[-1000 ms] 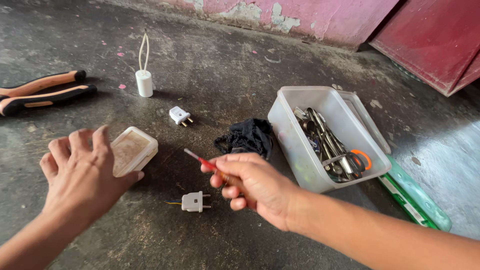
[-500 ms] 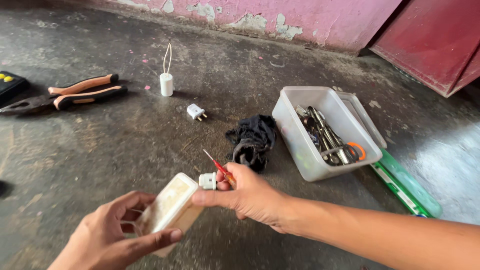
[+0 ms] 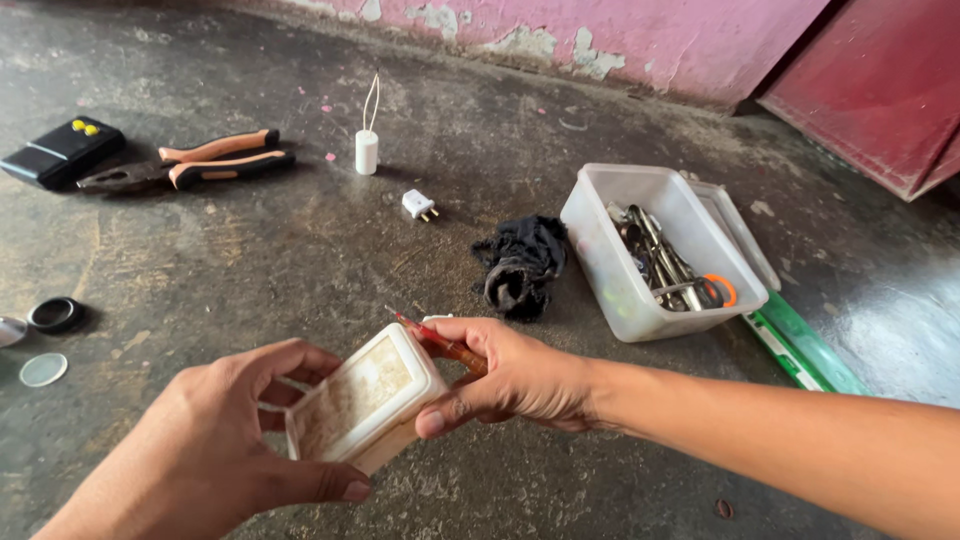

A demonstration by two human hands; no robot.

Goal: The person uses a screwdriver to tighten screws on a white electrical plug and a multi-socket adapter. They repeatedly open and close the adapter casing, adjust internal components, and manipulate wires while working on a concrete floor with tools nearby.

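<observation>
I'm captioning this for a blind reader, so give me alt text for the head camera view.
Two bare hands hold a small white box above a concrete floor; the left hand grips it and the right hand, touching its edge, also holds a red-handled screwdriver. Beyond lie pliers, a white plug, a black rag and a plastic tub of tools.

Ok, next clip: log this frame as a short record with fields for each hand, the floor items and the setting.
left hand: holds a cream rectangular box
right hand: grips a red-handled screwdriver, thumb against the box
floor left: orange-handled pliers, black case, black ring
floor middle: white plug, white cylinder with wire loop, black cloth
floor right: clear tub of tools, green strip
setting: concrete floor, pink wall
</observation>
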